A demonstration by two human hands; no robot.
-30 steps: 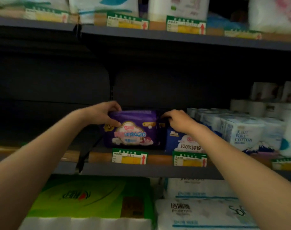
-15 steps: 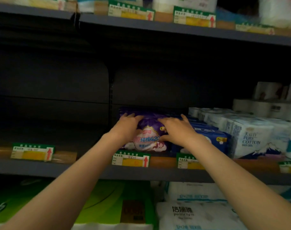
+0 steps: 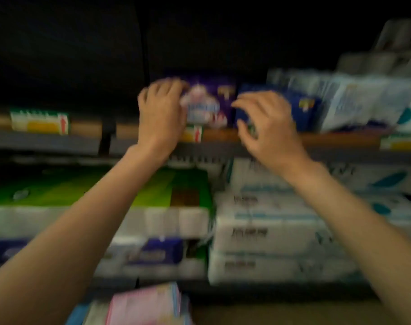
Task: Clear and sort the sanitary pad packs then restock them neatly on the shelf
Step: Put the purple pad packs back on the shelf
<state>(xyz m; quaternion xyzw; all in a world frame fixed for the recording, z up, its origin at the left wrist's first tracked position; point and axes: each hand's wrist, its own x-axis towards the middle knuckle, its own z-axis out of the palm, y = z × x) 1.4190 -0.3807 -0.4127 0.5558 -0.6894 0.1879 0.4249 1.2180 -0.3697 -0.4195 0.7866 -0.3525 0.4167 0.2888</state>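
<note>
Both hands reach up to the middle shelf [image 3: 223,136], and the whole view is smeared with motion blur, so print on the packs and price tags cannot be read. Left hand [image 3: 161,111], at about 11 o'clock from frame centre, has its back to the camera with fingers curled at the upper left corner of the purple pad pack [image 3: 210,102]; whether they truly grip the pack or only rest against it I cannot tell. Right hand [image 3: 265,120], at about 1 o'clock, is in front of the blue pad pack [image 3: 303,106], fingers spread apart and bent, thumb pointing left; no contact with the pack can be made out. Two forearms run in from the bottom corners, both cut off by the frame edge. Two pad packs stand side by side on the shelf, purple on the left touching blue on the right, with white cotton packs [image 3: 354,102] crowding to 2 o'clock, their number lost in the blur. Three price tags show on the shelf lip, one [image 3: 40,121] at 9 o'clock whole, one half hidden behind the left hand. Below sit a green-topped tissue bundle [image 3: 82,191] and stacked white tissue packs [image 3: 281,231]. At 6 o'clock, a pink pack [image 3: 143,306] is cut off by the bottom edge.
</note>
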